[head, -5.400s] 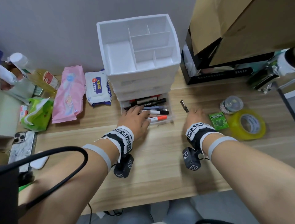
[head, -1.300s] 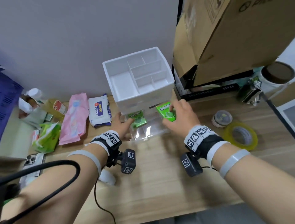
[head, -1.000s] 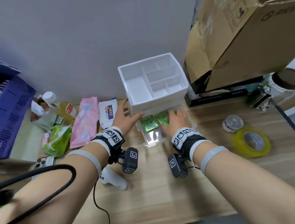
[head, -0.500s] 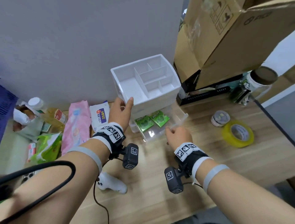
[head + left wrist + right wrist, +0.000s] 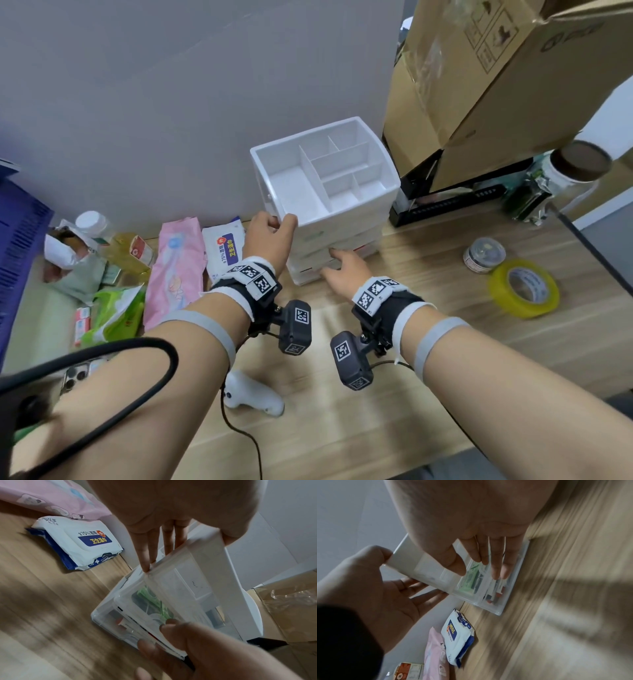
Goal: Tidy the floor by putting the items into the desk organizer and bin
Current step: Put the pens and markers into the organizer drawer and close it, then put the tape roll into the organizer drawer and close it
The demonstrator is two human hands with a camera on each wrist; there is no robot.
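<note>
The white desk organizer (image 5: 294, 192) stands against the wall, its top compartments empty and its clear drawers pushed in. My left hand (image 5: 274, 222) grips its front-left top corner, thumb on the rim and fingers down the side. My right hand (image 5: 337, 265) lies flat on the drawer fronts, with straight fingers (image 5: 496, 563) pressing the middle drawer. Through the clear plastic I see green gum packs (image 5: 154, 605) in the middle drawer and markers (image 5: 494, 596) in the bottom one.
On the wooden floor to the right lie a yellow tape roll (image 5: 524, 291) and a small round tin (image 5: 484, 255). Wet wipes (image 5: 224, 246), a pink pack (image 5: 176, 270), a green pack (image 5: 116, 315) and a purple bin (image 5: 20, 246) are left. Cardboard boxes (image 5: 496, 85) loom right.
The drawer holding the two green gum packs stood open half a second ago; my right hand has pushed it in. My left hand keeps its hold on the organizer's corner.
</note>
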